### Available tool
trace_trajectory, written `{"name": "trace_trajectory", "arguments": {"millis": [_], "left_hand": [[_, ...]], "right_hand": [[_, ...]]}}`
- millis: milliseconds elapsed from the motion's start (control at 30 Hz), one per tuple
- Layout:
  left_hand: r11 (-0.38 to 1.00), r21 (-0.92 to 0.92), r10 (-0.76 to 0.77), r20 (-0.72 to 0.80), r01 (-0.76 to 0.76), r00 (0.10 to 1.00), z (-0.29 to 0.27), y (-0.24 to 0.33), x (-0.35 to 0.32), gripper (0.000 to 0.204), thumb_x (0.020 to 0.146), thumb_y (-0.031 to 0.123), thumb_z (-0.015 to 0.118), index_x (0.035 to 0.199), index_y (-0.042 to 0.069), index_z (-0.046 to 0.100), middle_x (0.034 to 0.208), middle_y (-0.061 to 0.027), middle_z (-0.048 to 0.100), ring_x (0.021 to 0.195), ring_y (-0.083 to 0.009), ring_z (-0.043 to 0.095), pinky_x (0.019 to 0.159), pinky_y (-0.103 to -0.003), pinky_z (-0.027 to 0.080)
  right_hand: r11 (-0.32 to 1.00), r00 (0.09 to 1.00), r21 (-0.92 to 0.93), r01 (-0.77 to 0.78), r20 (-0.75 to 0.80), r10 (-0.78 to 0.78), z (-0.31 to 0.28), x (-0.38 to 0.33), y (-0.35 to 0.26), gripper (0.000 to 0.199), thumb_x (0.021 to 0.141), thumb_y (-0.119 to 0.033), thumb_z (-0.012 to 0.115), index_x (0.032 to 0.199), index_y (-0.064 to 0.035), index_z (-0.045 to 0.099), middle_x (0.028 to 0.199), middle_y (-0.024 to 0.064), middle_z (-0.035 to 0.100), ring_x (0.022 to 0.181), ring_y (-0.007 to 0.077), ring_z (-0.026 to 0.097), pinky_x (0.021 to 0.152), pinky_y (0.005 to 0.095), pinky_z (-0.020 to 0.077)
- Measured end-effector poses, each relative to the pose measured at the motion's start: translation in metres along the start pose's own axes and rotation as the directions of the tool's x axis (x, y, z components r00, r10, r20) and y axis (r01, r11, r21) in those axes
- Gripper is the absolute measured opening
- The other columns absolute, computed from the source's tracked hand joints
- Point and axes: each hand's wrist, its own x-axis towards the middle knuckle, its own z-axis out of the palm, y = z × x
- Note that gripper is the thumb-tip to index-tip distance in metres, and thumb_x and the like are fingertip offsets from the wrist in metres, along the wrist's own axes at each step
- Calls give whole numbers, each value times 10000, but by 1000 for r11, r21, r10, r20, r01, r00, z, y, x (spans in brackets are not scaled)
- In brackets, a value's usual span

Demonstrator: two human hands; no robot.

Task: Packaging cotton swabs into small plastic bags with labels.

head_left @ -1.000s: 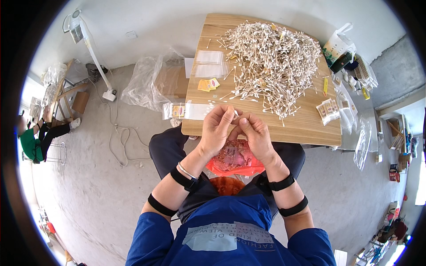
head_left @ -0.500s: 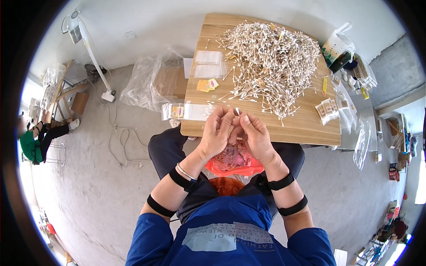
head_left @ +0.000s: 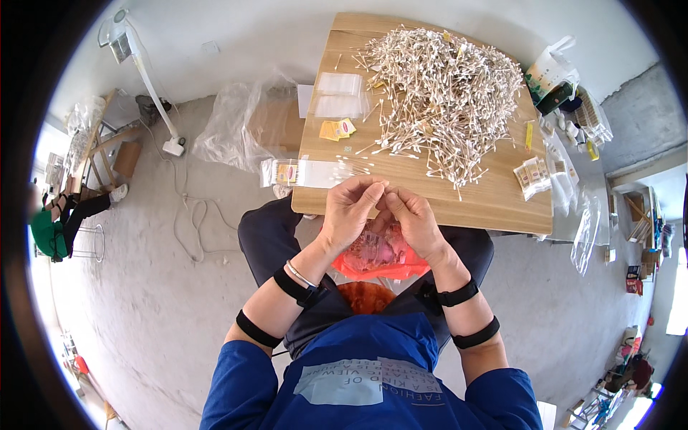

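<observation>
Left hand (head_left: 350, 209) and right hand (head_left: 414, 221) close together at the near edge of the tabletop (head_left: 498, 213), thumbs against bent fingers in narrow pinches; anything between them too small to tell. Below, between the knees: red bag (head_left: 383, 271). Just beyond the left fingertips, toward the left edge: loose cotton swabs (head_left: 351, 169), slightly fanned, sticks roughly along the near edge. Left hand the nearer to these. Under and left of them: clear pouch (head_left: 315, 174), long axis near parallel to the near edge, labelled end out past the left edge. Farther up the left edge: yellow cards (head_left: 337, 129), then flat clear bags (head_left: 337, 94). Away from both hands, toward the far edge: big swab pile (head_left: 448, 100), lower fringe nearer the right hand. By the near right corner: small packs (head_left: 532, 178).
</observation>
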Motion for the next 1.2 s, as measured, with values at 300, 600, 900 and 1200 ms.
{"name": "trace_trajectory", "arguments": {"millis": [300,600,900,1200], "left_hand": [[698,577,-412,-161,424,897,-54,-38,-21,166,839,156,732,856,-1,682,810,-62,684,759,-138,636,676,-274,503],[324,936,272,49,-140,961,-97,-52,12,573,696,74,789,1206,67,527,1208,-124,562,1121,-320,529,953,-410,429],[427,887,192,102,-177,976,-99,-70,57,937,619,137,840,1403,16,340,1410,-180,408,1322,-393,358,1093,-456,336],[367,921,90,101,-127,991,-99,-70,61,886,627,210,841,1365,11,394,1350,-160,482,1308,-341,398,1141,-470,288]], "right_hand": [[654,994,-751,-93,-33,103,-25,2,73,178,818,-211,678,866,-45,719,857,145,659,804,328,636,738,411,507],[410,991,-911,-54,-99,-88,-10,24,84,203,755,-182,715,923,-74,675,932,109,608,962,323,576,843,418,475],[508,920,-855,-100,-274,-281,-16,87,96,342,799,29,599,1130,-17,526,1012,174,557,971,391,538,838,469,452],[487,933,-873,-7,-182,-312,-10,113,89,351,801,40,574,1144,-27,541,1075,168,528,1010,385,501,868,467,432]]}}
